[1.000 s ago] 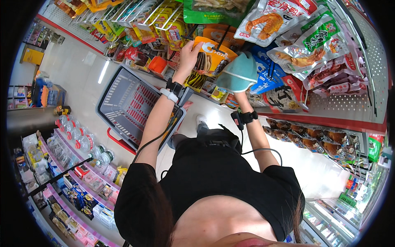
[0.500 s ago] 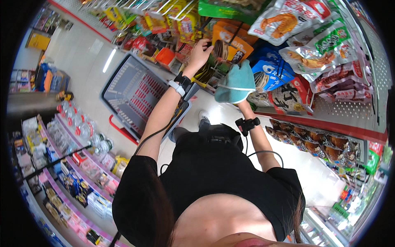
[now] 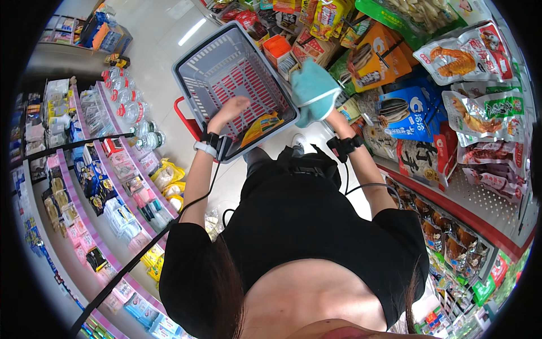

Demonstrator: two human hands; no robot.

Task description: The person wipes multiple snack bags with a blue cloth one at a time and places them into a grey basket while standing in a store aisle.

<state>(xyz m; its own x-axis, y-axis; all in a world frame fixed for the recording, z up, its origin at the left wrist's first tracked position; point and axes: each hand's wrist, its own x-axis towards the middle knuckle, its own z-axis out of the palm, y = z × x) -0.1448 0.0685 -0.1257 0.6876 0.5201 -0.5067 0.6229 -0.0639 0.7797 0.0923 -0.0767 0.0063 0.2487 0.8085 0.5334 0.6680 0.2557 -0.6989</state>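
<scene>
My left hand (image 3: 230, 111) is over the grey shopping basket (image 3: 195, 52), its fingers loosely stretched and slightly blurred, with nothing visible in them. Below it, a yellow packet (image 3: 261, 127) lies in the near end of the basket. A teal cloth piece with white trim (image 3: 314, 90) covers my right hand (image 3: 337, 121). Only the back of that hand near the wrist shows; its fingers are hidden, and I cannot tell whether it wears or grips the cloth. The cloth is right of the basket, next to the hanging orange packets (image 3: 377, 59).
Blue packets (image 3: 403, 113) and silver snack pouches (image 3: 460, 59) crowd the shelf on the right. The basket's red handle (image 3: 183, 116) juts out on its left. Large water bottles (image 3: 132, 112) stand on the floor beside the stocked shelves (image 3: 113, 186) at left.
My left hand has moved from the hanging packets to above the basket. The view has shifted, and the yellow packet in the basket is now plainly visible. The teal cloth still covers my right hand.
</scene>
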